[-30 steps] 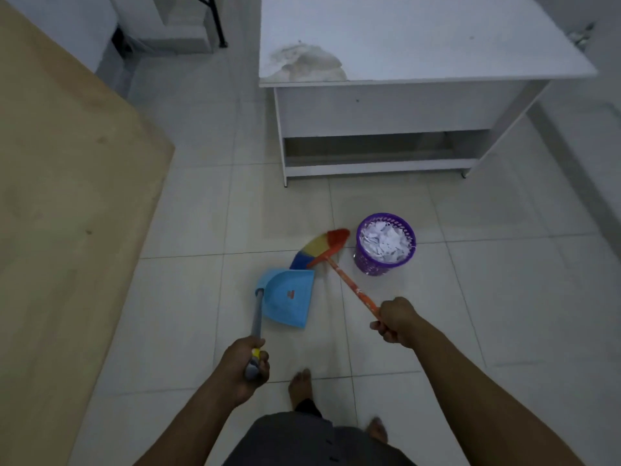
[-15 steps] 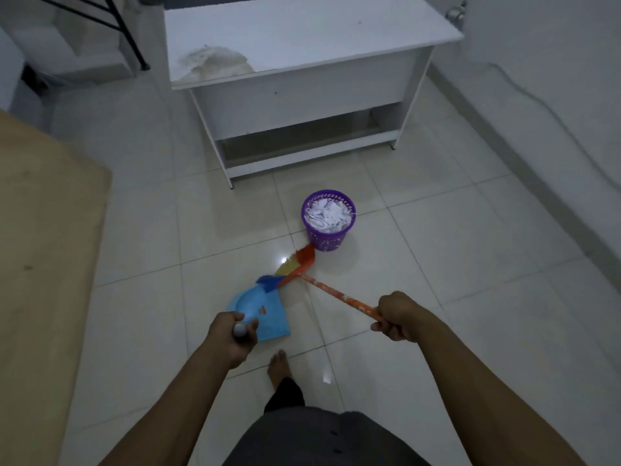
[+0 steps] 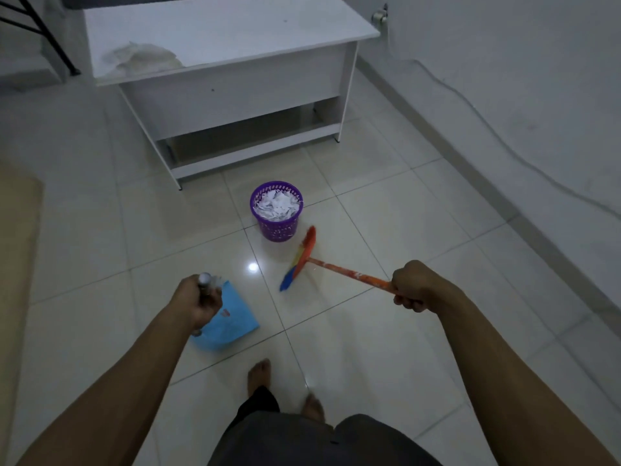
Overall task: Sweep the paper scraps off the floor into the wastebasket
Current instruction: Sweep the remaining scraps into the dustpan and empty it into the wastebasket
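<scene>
R grip [image 3: 415,287] clenching broom [image 3: 300,258], shaft pointing left toward basket [image 3: 277,227]; L grip [image 3: 198,302] clutching dustpan [image 3: 232,322] handle, farther from basket.

A round purple perforated plastic wastebasket [image 3: 278,228] stood upright on the tiles, heaped with white paper scraps [image 3: 277,207]. Just beside it, to the front right, angled a rainbow-bristled, orange-handled broom [image 3: 349,273]. A light-blue plastic dustpan [image 3: 232,322] hung well apart, nearer left.

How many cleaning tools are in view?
2: the broom gripped by the right hand; the blue dustpan held by the left hand. None seem hidden.
</scene>
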